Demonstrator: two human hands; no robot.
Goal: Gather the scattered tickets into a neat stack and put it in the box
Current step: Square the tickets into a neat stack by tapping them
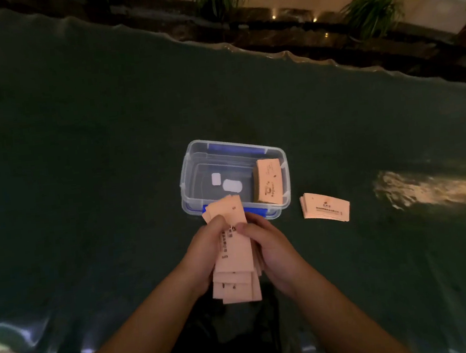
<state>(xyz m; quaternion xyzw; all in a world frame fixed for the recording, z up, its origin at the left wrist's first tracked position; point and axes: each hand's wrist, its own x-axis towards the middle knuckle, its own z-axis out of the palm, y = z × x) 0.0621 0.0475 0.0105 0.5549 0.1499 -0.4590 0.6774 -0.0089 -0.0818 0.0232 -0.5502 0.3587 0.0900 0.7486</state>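
Observation:
Both hands hold an uneven bundle of pink tickets point(235, 257) just in front of the clear plastic box point(188, 163). My left hand point(204, 250) grips the bundle's left side, my right hand point(272, 243) its right side, thumbs on top. The tickets fan out at both ends. Inside the box, a neat stack of pink tickets point(268, 181) leans against the right wall. A second small stack of tickets point(326, 207) lies on the table to the right of the box.
The box has blue clips and white labels point(228, 184) on its bottom. The dark green table point(85, 190) has a wavy far edge. Potted plants point(372, 6) stand beyond it. A bright light reflection point(427, 191) lies at the right.

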